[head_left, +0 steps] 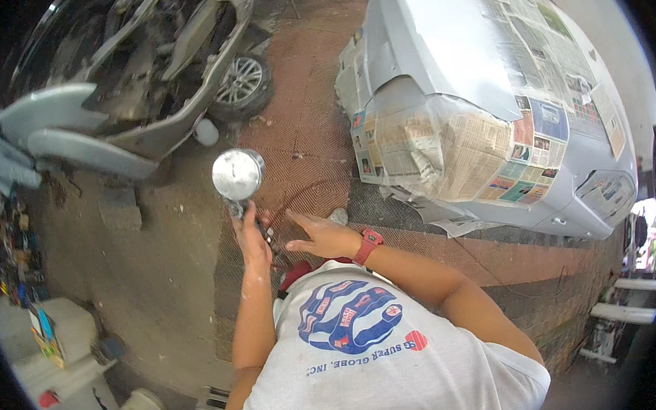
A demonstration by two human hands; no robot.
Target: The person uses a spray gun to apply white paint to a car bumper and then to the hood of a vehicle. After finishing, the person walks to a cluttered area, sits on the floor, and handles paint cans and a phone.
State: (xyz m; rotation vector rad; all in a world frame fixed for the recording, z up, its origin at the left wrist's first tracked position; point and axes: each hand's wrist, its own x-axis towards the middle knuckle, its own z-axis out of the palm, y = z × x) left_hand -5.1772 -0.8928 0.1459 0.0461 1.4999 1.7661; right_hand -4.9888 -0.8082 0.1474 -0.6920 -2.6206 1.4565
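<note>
My left hand [252, 241] is closed around the handle of a paint spray gun [237, 174], its round silver cup facing up at me. Most of the gun's body is hidden under the cup and behind my fingers. To the right of it, my right hand [325, 235] is held open with the fingers apart and nothing in them; a red watch [368, 245] is on that wrist. Ahead and to the right stands a pale silver car body [438, 37], partly masked with newspaper [452, 148] taped over its front end.
At the far left is a stripped car [153, 103] with an exposed wheel [242, 82] and loose pale panels [92, 152]. A hose-like dark line [305, 195] curves over the patterned floor [293, 124]. A bucket [141, 409] stands lower left, by a cluttered white surface [73, 333].
</note>
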